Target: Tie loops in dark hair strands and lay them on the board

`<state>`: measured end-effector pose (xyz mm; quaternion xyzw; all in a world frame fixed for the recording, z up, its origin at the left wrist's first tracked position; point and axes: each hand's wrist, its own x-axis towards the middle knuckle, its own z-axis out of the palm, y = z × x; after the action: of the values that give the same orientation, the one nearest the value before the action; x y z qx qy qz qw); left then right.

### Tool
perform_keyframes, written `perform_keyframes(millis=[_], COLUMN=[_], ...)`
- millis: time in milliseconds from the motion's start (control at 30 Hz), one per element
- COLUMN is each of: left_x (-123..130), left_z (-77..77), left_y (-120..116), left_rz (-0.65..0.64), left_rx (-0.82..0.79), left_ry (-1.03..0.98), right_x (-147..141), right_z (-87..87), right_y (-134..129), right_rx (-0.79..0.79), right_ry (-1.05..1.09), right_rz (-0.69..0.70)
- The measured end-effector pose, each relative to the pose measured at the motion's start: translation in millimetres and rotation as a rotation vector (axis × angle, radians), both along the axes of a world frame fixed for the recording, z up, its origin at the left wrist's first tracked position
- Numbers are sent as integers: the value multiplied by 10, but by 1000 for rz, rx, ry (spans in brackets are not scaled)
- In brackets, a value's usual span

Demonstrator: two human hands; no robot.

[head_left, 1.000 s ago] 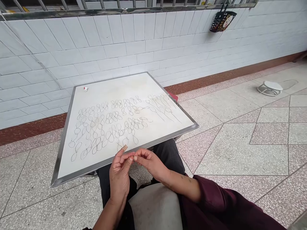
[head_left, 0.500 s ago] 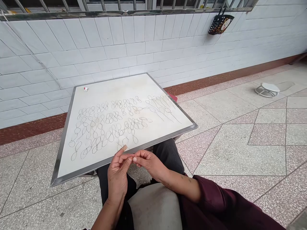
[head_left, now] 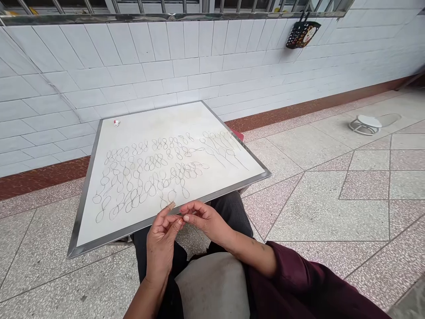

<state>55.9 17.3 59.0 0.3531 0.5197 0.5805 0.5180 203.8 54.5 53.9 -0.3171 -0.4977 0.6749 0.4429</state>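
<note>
My left hand (head_left: 163, 246) is pinched at the table's near edge, thumb against forefinger, with a tan wrap on one raised fingertip. Touching its fingertips, my right hand (head_left: 209, 223) has thumb and forefinger close together. A thin dark strand (head_left: 198, 232) hangs below the right fingers; its upper part is hidden in the pinch. Many thin looped wires (head_left: 155, 161) lie in rows on the white table (head_left: 156, 119). At the right of these rows are several loops with long straight tails (head_left: 217, 155).
A small red and white object (head_left: 117, 123) sits at the table's far left corner. Behind the table stands a tiled wall (head_left: 159, 71), with a black basket (head_left: 302, 34) hanging on it. A white stool (head_left: 365, 125) stands on the floor at the right.
My right forefinger has lifted and spread a little from the left fingertips. A thin strand now shows below the right hand. The whole view has shifted slightly.
</note>
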Motion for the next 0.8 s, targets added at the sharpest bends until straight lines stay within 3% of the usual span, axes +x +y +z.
perform_keyframes(millis=[133,433,800], left_x=[-11,8,-12], left_z=[-7,36,75], left_y=[-2,31,24], left_rz=[-44,-68,-125], left_rx=[-16,-20,-43], left_ry=[39,-8,-8], right_x=[-3,49,77], right_z=[93,172,155], right_y=[11,59,101], right_rx=[-47,-37,150], right_ry=[99,-11,-151], right_rz=[68,27,64])
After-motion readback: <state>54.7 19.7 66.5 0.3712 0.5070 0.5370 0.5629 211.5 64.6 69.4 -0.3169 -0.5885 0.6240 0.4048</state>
